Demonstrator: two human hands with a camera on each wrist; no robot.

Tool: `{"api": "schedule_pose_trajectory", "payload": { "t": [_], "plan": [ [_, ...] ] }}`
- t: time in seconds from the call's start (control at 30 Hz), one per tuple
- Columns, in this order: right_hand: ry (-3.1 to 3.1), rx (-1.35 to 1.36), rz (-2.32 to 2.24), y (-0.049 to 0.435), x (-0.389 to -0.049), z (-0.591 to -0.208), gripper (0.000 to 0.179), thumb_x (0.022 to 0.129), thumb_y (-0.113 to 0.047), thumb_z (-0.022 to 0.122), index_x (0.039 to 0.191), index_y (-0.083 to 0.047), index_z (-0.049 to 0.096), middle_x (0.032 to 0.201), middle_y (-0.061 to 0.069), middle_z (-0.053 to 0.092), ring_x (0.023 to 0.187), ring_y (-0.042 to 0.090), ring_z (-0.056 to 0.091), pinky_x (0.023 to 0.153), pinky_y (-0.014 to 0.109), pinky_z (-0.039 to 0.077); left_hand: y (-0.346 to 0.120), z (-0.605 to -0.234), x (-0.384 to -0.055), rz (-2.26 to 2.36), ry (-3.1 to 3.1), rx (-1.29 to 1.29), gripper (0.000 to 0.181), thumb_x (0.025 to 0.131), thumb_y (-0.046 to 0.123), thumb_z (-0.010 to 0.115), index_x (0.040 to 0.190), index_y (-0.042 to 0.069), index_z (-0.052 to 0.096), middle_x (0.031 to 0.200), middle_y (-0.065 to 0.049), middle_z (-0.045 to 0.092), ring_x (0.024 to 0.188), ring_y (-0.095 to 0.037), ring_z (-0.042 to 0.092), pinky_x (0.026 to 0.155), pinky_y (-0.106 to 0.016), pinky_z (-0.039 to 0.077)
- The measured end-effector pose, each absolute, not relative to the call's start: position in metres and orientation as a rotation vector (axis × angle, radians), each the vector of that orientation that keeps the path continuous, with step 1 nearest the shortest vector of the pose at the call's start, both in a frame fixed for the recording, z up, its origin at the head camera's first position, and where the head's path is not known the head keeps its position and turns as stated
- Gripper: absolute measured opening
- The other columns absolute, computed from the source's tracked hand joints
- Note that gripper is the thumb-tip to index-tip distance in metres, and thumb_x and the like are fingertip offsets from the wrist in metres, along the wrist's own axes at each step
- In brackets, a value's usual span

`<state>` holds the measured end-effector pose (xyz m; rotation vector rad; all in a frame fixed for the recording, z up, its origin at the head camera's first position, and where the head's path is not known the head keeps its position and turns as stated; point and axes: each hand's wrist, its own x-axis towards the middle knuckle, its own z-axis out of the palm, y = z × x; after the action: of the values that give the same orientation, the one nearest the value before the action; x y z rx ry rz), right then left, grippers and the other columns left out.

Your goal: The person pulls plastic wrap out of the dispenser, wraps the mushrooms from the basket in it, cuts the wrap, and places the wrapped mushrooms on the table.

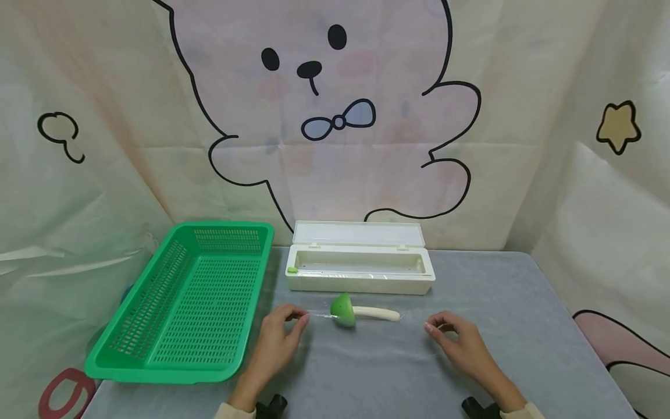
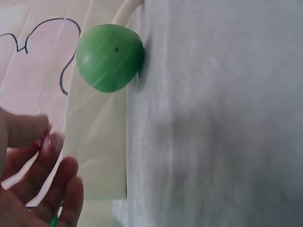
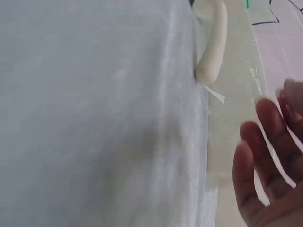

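Grey cloth [image 1: 387, 372] lines the head view's bottom; our left hand [image 1: 278, 337] pinches clear film [image 1: 319, 315] beside the mushroom-shaped piece [image 1: 366, 312] at lower centre, perhaps for tension. Left wrist view: green cap [image 2: 110, 57], upper centre. Right wrist view: right hand [image 3: 267, 163], lower right; whether gripping, we cannot tell.

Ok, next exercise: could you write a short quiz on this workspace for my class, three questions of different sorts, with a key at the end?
1. Multiple choice: In the head view, where is the rectangular green plastic basket relative to the long white plastic box?
A) To its right
B) To its left
C) On top of it

2. True or false: The white plastic lid of that box is open.

3. Short answer: Which hand is nearer the free end of the slim cream stem that extends from the round green cap?

Key:
1. B
2. True
3. The right hand
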<state>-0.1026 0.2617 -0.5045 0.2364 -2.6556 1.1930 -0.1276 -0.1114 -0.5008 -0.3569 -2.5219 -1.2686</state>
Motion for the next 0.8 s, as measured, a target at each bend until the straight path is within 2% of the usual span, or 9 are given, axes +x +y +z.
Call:
{"api": "schedule_pose_trajectory", "payload": {
  "t": [0.13,0.33,0.67,0.8],
  "plan": [
    [-2.611,0.154,1.163,0.256,-0.114,-0.504,0.003,0.093,-0.013,0.075,0.094,-0.011,0.073,0.087,-0.005,0.069,0.08,0.01,0.065,0.073,0.036,0.057,-0.103,-0.503,-0.139,-1.321,-2.466,-0.218,0.004,0.093,0.011,0.076,0.091,0.008,0.074,0.088,0.001,0.07,0.086,-0.018,0.067,0.08,-0.044,0.056],
    [-2.608,-0.005,1.177,0.247,-0.133,-0.502,0.01,0.094,-0.016,0.076,0.094,-0.006,0.076,0.088,0.002,0.073,0.082,0.016,0.067,0.071,0.025,0.054,-0.095,-0.503,-0.158,-1.346,-2.419,0.011,0.006,0.089,0.012,0.079,0.087,0.006,0.077,0.082,-0.003,0.073,0.081,-0.024,0.068,0.077,-0.045,0.055],
    [-2.619,-0.25,1.3,0.242,-0.157,-0.511,0.017,0.089,-0.017,0.08,0.093,0.0,0.079,0.079,0.006,0.073,0.07,0.01,0.063,0.063,0.022,0.048,-0.089,-0.512,-0.176,-1.399,-2.446,0.268,0.012,0.083,0.017,0.086,0.079,0.009,0.078,0.07,-0.001,0.07,0.064,-0.016,0.063,0.06,-0.035,0.048],
    [-2.65,-0.302,1.278,0.241,-0.162,-0.516,0.018,0.088,-0.018,0.081,0.093,0.0,0.079,0.078,0.006,0.073,0.07,0.012,0.063,0.063,0.024,0.047,-0.088,-0.514,-0.178,-1.391,-2.456,0.358,0.021,0.078,0.021,0.089,0.081,0.006,0.076,0.071,-0.003,0.069,0.066,-0.019,0.063,0.062,-0.038,0.05]
  ]
}}
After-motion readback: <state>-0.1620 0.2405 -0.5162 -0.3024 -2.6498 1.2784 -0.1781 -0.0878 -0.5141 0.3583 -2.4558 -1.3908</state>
